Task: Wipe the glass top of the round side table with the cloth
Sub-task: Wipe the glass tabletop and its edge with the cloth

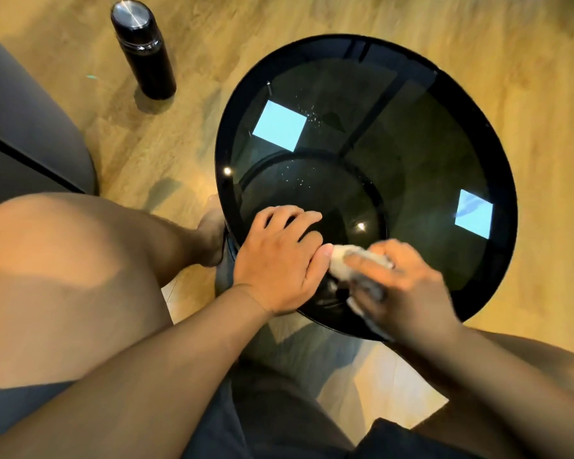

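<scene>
The round side table [497,180] has a dark glass top in a black rim and stands on the wooden floor in front of my knees. Small water droplets speckle the glass near its centre-left. My left hand [279,256] rests flat on the near edge of the glass, fingers spread, holding nothing. Just right of it, my right hand [398,283] is blurred and closed around a crumpled white cloth [342,263], pressed against the near part of the glass. The thumb of my left hand touches the cloth.
A black flask with a steel lid [143,51] stands on the floor at the far left. A dark grey sofa [20,127] fills the left edge. My bare knees flank the table's near side; a foot [212,233] sits by its left rim.
</scene>
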A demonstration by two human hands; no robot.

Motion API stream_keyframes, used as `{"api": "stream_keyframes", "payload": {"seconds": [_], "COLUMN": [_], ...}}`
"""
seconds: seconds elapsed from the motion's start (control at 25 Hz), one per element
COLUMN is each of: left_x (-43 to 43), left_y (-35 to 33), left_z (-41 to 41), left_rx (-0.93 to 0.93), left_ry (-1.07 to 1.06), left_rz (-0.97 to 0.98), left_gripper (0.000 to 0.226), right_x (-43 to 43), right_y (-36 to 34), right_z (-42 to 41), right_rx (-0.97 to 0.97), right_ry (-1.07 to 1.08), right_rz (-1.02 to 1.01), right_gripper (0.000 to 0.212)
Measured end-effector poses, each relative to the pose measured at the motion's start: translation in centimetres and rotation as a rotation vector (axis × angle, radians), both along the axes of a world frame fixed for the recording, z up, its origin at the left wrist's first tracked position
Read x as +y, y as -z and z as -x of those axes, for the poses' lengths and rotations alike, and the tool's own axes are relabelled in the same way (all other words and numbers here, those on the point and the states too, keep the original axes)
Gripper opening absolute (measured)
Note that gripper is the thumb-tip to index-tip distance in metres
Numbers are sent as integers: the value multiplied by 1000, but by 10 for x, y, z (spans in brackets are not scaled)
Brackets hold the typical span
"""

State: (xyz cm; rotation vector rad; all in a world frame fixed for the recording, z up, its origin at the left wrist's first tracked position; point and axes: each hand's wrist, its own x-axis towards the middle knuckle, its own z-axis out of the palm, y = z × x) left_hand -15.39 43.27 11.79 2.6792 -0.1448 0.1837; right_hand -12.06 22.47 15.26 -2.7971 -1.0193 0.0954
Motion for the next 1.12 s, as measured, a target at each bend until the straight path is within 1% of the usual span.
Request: {"api": "stream_keyframes", "payload": {"seconds": [0.08, 0.16, 0.28, 0.36, 0.44, 0.48, 0.52, 0.64, 0.72, 0.8, 0.84, 0.88, 0.92, 0.96, 1.0, 1.04, 1.12], "left_x": [1, 1, 0, 1, 2, 2, 2, 2, 2, 1, 1, 0, 0, -1, -1, -1, 0], "left_y": [2, 3, 3, 5, 6, 5, 4, 1, -2, -4, -4, -3, -3, -3, -2, 0, 4], "left_z": [0, 0, 0, -2, -1, 0, 1, 0, 1, 2, 1, 1, 0, 0, 0, -1, 0], "left_rx": [-13, -15, -20, -37, -41, -38, -37, -11, 5, 14, 20, 21, 17, 13, 11, 5, -13], "left_ry": [-4, -4, -4, -9, -10, -4, 1, -15, -33, -31, -24, -19, -18, -17, -15, -16, -14], "left_rz": [16, 22, 47, 54, 47, 44, 41, 54, 51, 11, -2, -8, -12, -16, -17, -15, 1], "left_gripper": [34, 32, 33, 33, 33, 34, 36, 46, 51, 51, 49, 47, 45, 44, 43, 43, 43], "right_x": [-29, -62, -94, -89, -73, -62, -46, 1, 32, 42, 33, 17, -5, -28, -52, -72, -105], "right_y": [2, 6, 5, 5, 10, 10, 7, 2, 2, -3, -7, -10, -11, -11, -10, -9, -2], "right_z": [-44, -99, -179, -208, -210, -201, -186, -112, -42, 24, 38, 36, 24, 4, -21, -50, -105], "right_rx": [-15, -75, -129, -136, -125, -121, -121, -108, -84, 17, 77, 115, 121, 85, 33, -22, -112], "right_ry": [130, 271, 553, 761, 891, 889, 831, 581, 346, 47, -77, -144, -160, -111, -29, 79, 231], "right_rz": [53, 108, 174, 190, 145, 117, 94, 81, 24, -17, 1, 17, 27, 30, 40, 74, 158], "right_gripper": [37, 41, 44, 40, 40, 42, 42, 33, 32, 35, 36, 38, 39, 40, 40, 42, 47]}}
